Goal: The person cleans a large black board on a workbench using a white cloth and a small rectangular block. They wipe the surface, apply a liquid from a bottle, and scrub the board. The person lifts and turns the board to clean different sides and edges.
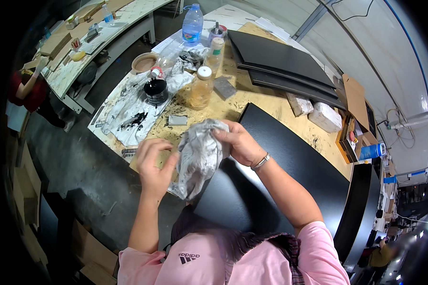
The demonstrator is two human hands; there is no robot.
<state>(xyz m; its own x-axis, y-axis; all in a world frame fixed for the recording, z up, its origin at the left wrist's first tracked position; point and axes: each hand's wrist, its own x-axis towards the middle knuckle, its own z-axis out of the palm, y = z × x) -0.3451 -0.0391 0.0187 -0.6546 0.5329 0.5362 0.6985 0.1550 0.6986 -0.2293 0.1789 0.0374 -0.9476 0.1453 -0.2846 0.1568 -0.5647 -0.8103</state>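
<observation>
A grey-white rag (199,152) with dark smudges hangs from my right hand (242,145), whose thumb and fingers pinch its upper right part. My left hand (154,164) is at the rag's left side, fingers bent and thumb apart; the thumb tip is close to the cloth, and I cannot tell if they touch. Below and right of the rag lies a large glossy black panel (290,175) on the worktable. A small grey block (178,120) sits just beyond my left hand. Farther back stand a bottle of yellowish liquid (201,90) and an open black jar (156,91).
A paint-stained white cloth (128,111) covers the table's left part. Black panels (283,61) are stacked at the back, near two wrapped white blocks (325,117). A large water bottle (193,26) stands behind. Another person (31,92) is at a far-left bench.
</observation>
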